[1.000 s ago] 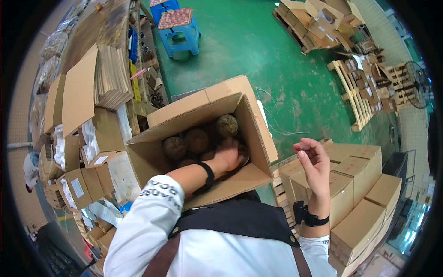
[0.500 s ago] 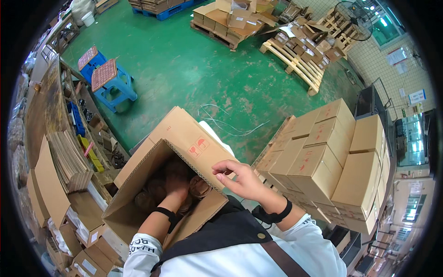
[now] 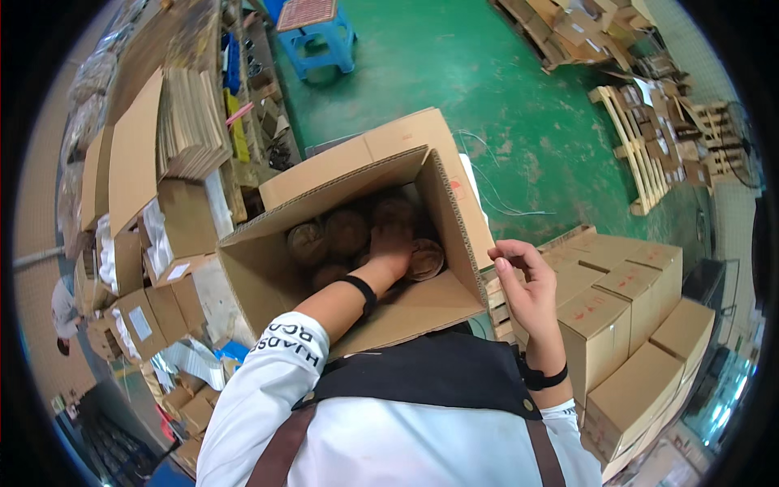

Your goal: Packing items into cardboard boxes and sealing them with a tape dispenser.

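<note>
A blue stool stands on the scuffed green floor.

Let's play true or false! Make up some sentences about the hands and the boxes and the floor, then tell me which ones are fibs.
1. The left hand is inside the open carton. True.
2. Both hands are deep in the carton. False: the right hand is outside it, near a flap.
3. Round things lie in the carton. True.
4. The floor is bright pink. False: the floor is green.
5. Closed boxes are stacked to the right of the carton. True.
</note>
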